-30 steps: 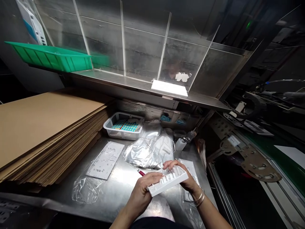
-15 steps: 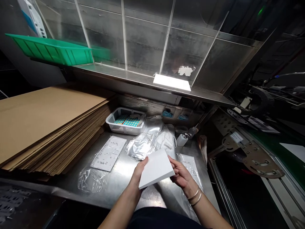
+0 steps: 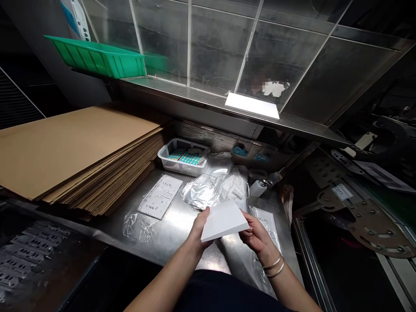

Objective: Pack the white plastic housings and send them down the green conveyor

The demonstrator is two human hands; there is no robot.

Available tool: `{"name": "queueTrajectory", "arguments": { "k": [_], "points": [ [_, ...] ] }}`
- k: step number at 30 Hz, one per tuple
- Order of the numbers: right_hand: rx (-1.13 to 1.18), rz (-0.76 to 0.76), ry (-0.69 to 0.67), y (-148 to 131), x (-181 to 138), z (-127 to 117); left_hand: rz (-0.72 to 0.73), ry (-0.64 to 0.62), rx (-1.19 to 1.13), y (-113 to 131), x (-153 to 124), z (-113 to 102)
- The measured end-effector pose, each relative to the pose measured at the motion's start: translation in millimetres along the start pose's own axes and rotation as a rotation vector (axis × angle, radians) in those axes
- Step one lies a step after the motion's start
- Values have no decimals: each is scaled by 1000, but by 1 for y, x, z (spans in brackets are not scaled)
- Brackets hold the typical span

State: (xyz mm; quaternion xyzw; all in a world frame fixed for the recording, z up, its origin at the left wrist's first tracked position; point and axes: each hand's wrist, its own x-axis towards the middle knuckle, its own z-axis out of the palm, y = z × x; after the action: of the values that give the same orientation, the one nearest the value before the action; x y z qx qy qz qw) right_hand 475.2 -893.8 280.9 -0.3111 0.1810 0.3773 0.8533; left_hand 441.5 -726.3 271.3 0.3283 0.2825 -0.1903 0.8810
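Note:
A flat white rectangular panel is held between both hands above the steel table. My left hand grips its left edge, thumb on the upper face. At the right end, my right hand closes on the panel's edge; a pale bangle circles that wrist. Beyond the panel lie clear plastic bags in a crumpled heap. To the left, a white panel with printed marks rests partly on clear film. A similar panel lies behind my right hand, partly hidden.
A tall cardboard stack fills the left side. Behind stand a white basket with blue-dotted sticker sheets and a dispenser bottle. The shelf above holds a green tray and a white panel. Machinery stands right.
The camera view has turned left, so the surroundings sit farther right in the picture. Both hands still hold the white panel, which now appears tilted flatter.

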Motion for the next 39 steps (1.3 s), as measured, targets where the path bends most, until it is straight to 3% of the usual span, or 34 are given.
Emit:
{"name": "queueTrajectory", "arguments": {
  "k": [5, 8, 15, 24, 34, 39],
  "points": [
    [-312, -323, -99, 6, -18, 25, 40, 49, 177, -2, 12, -21],
    [-559, -424, -135, 10, -28, 37, 91, 99, 260, -3, 15, -37],
    [-737, -407, -184, 14, -33, 43, 169, 124, 310, 1, 9, -57],
    [-759, -417, -214, 16, -29, 42, 204, 99, 363, 0, 2, -59],
    [-771, -395, -234, 15, -24, 40, 241, -54, 498, 4, -27, -43],
    [-778, -387, -250, 15, -19, 39, 220, -358, 466, 3, -46, -43]
  ]
}}
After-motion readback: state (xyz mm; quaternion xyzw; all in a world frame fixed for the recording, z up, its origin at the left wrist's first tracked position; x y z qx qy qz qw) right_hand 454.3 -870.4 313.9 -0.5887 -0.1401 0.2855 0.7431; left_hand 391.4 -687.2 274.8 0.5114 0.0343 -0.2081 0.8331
